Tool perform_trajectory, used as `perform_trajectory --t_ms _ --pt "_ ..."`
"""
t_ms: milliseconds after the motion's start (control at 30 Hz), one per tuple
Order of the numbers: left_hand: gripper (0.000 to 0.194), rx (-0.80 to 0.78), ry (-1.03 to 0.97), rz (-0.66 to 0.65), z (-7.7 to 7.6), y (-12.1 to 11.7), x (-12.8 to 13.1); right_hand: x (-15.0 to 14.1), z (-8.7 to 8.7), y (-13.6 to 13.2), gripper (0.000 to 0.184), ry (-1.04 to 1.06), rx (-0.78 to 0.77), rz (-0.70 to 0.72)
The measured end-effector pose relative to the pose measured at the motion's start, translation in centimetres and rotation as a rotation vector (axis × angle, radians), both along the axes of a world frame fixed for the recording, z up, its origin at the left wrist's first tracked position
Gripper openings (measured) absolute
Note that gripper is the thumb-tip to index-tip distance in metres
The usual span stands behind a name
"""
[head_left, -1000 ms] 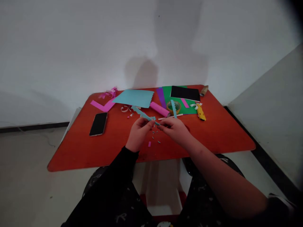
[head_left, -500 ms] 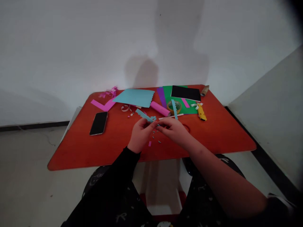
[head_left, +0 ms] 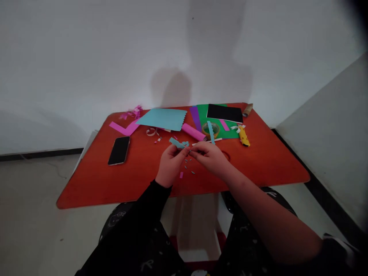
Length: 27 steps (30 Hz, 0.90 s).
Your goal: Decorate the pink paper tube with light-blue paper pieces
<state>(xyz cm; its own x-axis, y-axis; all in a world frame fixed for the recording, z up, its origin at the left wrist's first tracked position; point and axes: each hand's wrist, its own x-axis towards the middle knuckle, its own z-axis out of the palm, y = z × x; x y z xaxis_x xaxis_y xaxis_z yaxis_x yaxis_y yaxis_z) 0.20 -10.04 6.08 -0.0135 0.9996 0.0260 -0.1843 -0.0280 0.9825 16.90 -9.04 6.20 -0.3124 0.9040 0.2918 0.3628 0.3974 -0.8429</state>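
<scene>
A narrow light-blue paper strip (head_left: 176, 143) is pinched in my left hand (head_left: 170, 165), its free end sticking out past the thumb to the upper left. My right hand (head_left: 212, 157) meets the left at the fingertips, its thumb and forefinger closed at the strip's near end; that end is mostly hidden by the fingers. Just beyond the fingertips lies a small blue paper flower shape (head_left: 185, 143). Tiny blue paper scraps (head_left: 186, 167) and a small pink piece (head_left: 181, 175) are scattered on the orange-red table (head_left: 138, 184) below the hands.
A phone (head_left: 119, 150) lies at left. Behind the hands are a large blue paper sheet (head_left: 163, 119), a pink roll (head_left: 193, 132), a tape roll (head_left: 204, 130) and another blue strip (head_left: 211, 132). Farther right are a black pad (head_left: 224, 113), green paper (head_left: 230, 134) and a yellow object (head_left: 244, 136).
The blue strip's free end has shifted right and shows shorter beyond my left thumb. Both hands stay together at nearly the same place. The view has shifted very slightly.
</scene>
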Motion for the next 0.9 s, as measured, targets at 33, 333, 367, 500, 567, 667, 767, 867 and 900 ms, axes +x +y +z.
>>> perform_trajectory --t_ms 33,333,367,500,567,667,767,867,900 --pt "0.031 -0.013 -0.003 -0.001 -0.1 0.0 0.0 0.0 0.0 0.0 0.015 -0.002 0.015 -0.010" --pt "0.028 0.069 -0.054 0.044 -0.2 0.2 -0.9 0.1 -0.2 -0.2 0.019 -0.097 0.056 -0.039" --pt "0.028 0.069 -0.052 0.041 -0.3 0.2 -0.9 0.0 -0.2 -0.2 0.018 -0.092 0.059 -0.043" --pt "0.030 0.046 -0.050 0.102 -0.5 0.1 -1.3 -0.2 0.5 -0.4 0.018 -0.058 0.059 -0.005" --pt "0.029 0.039 -0.056 0.129 -0.2 0.4 -1.8 -0.1 0.6 -0.5 0.020 -0.072 0.071 0.013" --pt "0.023 0.027 -0.186 0.244 0.6 1.1 -3.2 0.4 0.2 -0.5 0.020 -0.139 0.102 -0.010" --pt "0.022 0.081 -0.211 0.371 0.9 1.8 -4.2 1.2 -0.6 -0.3 0.018 -0.187 0.110 -0.048" --pt "0.030 0.059 -0.030 0.222 0.6 1.6 -3.7 1.4 -0.8 -0.1 0.017 -0.203 0.123 -0.038" --pt "0.033 0.011 0.026 0.109 0.4 1.4 -3.2 1.3 -0.8 0.0 0.018 -0.203 0.127 -0.026"
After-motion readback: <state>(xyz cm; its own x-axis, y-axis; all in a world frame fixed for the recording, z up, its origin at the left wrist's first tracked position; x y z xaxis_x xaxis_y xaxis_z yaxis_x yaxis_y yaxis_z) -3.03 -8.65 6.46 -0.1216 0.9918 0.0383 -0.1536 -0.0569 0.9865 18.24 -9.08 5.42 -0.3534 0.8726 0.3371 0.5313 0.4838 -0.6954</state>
